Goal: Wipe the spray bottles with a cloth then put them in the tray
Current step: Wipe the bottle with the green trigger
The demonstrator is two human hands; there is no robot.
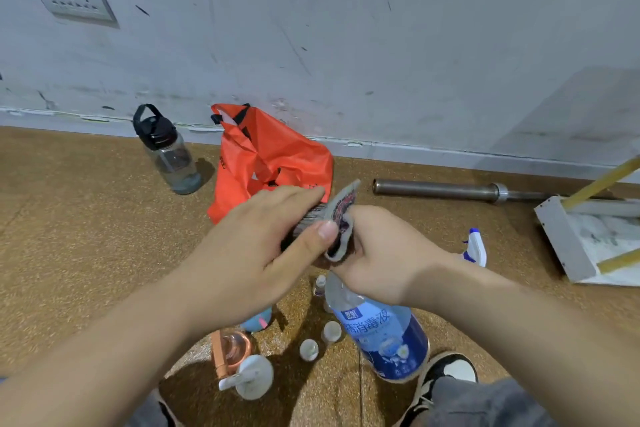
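A clear spray bottle with a blue label (384, 336) hangs tilted above the floor. My right hand (377, 260) grips its neck from above, and the spray head is hidden. A grey patterned cloth (341, 211) is wrapped over the bottle's top, pinched between the thumb and fingers of my left hand (263, 253). A white tray (561, 239) lies on the floor at the right, with yellow rods across it. A white and blue spray head (475, 248) shows behind my right wrist.
Below my hands stand a pink bottle (232, 350), a white pump bottle (252, 376) and small white bottles (309, 348). An orange bag (266, 163), a water bottle (166, 152) and a metal bar (440, 189) lie near the wall. My shoe (446, 374) is at the bottom right.
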